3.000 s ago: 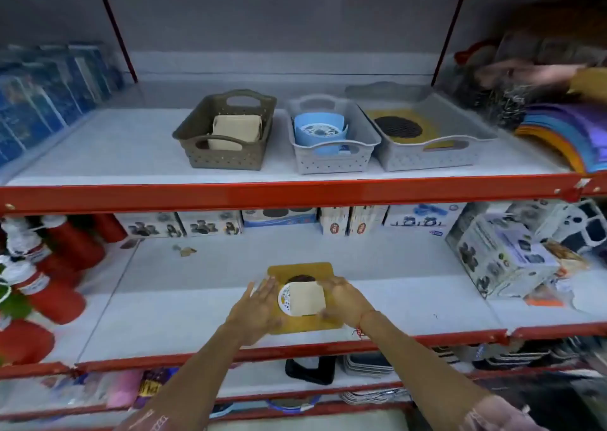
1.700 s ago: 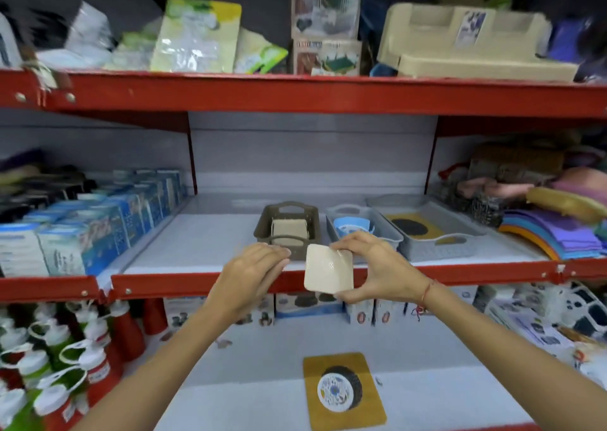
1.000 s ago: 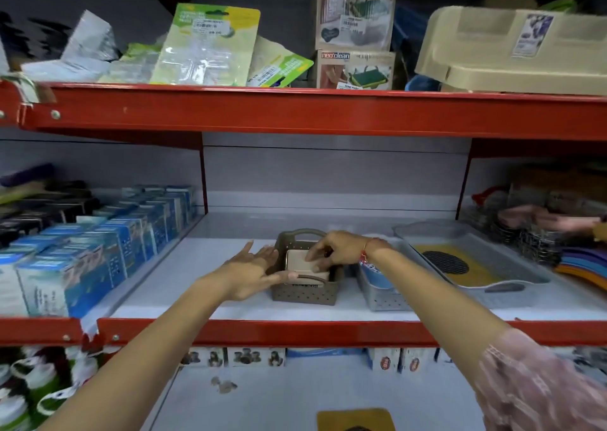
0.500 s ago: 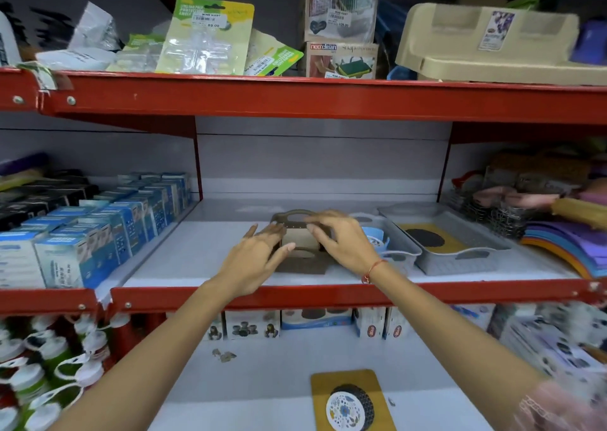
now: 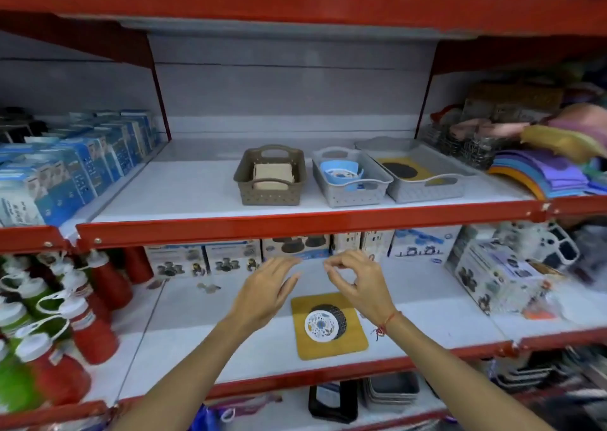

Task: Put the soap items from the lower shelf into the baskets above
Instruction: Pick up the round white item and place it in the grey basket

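On the lower shelf lies a yellow square mat with a round black item with a white patterned face on top of it. My left hand and my right hand hover just above and behind it, both empty with fingers apart. On the shelf above stand a brown basket holding beige soap pieces, a small grey basket with a blue round item, and a larger grey tray holding a yellow mat with a black disc.
Blue boxes fill the upper shelf's left side, coloured mats the right. Red and green bottles stand at the lower left. Small boxes line the lower shelf's back, a larger box at its right. A red shelf rail runs above my hands.
Both hands have left the brown basket and dropped to the lower shelf above the yellow mat. The beige piece my right hand carried now lies in the brown basket.
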`<state>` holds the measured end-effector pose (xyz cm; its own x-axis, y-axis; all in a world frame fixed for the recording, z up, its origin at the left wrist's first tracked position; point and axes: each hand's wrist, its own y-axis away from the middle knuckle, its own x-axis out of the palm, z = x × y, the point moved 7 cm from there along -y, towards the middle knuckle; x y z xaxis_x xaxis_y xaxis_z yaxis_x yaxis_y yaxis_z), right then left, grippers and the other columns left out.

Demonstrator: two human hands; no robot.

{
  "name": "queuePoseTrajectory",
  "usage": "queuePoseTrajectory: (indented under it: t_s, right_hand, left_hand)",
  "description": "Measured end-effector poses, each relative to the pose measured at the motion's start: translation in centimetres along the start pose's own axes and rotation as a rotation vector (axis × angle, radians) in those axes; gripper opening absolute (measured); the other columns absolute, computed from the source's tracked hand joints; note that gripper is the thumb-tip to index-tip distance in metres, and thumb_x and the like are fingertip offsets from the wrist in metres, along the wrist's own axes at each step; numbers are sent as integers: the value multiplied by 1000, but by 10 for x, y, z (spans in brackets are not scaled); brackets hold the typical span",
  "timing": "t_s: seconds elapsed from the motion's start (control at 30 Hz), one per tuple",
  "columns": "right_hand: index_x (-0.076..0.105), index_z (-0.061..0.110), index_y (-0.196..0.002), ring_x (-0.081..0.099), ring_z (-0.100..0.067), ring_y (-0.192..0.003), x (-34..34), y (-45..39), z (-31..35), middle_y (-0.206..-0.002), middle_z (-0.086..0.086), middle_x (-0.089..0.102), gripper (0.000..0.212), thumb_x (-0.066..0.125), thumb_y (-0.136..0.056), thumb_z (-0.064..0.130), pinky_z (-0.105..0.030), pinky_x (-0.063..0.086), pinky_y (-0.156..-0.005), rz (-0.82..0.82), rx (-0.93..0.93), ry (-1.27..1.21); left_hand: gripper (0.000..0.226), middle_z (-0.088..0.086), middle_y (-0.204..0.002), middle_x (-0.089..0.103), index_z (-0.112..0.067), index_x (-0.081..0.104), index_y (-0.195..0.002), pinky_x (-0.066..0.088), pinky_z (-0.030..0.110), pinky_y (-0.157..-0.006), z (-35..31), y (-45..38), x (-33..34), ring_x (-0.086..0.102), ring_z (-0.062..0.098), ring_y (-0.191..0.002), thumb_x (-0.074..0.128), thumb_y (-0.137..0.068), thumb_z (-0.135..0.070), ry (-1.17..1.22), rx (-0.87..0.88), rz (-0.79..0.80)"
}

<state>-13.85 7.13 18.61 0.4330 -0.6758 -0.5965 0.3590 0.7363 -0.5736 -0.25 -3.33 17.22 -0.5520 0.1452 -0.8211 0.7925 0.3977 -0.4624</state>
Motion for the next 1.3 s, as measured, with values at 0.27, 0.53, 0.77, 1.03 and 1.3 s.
queuePoseTrajectory:
  t_s: [0.27,0.53,0.77,1.03,1.3]
  right_hand:
    - [64,18,-120,54,-19,-120,78,48,-114,-123,-3,65,37,67,-84,28,-32,44,-102,531,327,229]
    - [22,12,-148,26,-23,-142,141,66,-159,-154,-5,28,90,73,-76,29,-28,23,-118,873,386,241]
    - [16,14,-151,20,-21,-145,159,60,-169,-156,-5,25,98,73,-75,41,-28,17,-118,913,302,221]
    - [23,15,-148,27,-20,-139,139,53,-161,-147,-4,39,98,74,-68,41,-29,31,-114,769,336,197]
    - [26,21,-147,38,-18,-133,78,44,-119,-141,1,46,99,77,-65,42,-25,33,-109,629,311,108]
  left_hand:
    - [115,5,-160,11,-13,13,-150,-1,34,-118,44,34,128,6,16,-147,-11,-58,-78,-132,-141,582]
    - [151,14,-159,-10,-4,-5,-149,-9,41,-117,73,52,201,-11,23,-147,-42,-24,-80,-260,-245,850]
    - [136,15,-159,-11,-4,-5,-149,-10,43,-116,78,45,212,-13,24,-146,-32,-38,-77,-291,-262,882]
    - [150,12,-160,-2,-5,3,-150,-8,40,-117,71,38,194,-6,20,-147,-39,-26,-80,-226,-284,859]
    - [129,4,-160,9,-12,14,-150,-8,26,-113,41,31,134,5,13,-147,-32,-50,-77,-180,-250,594]
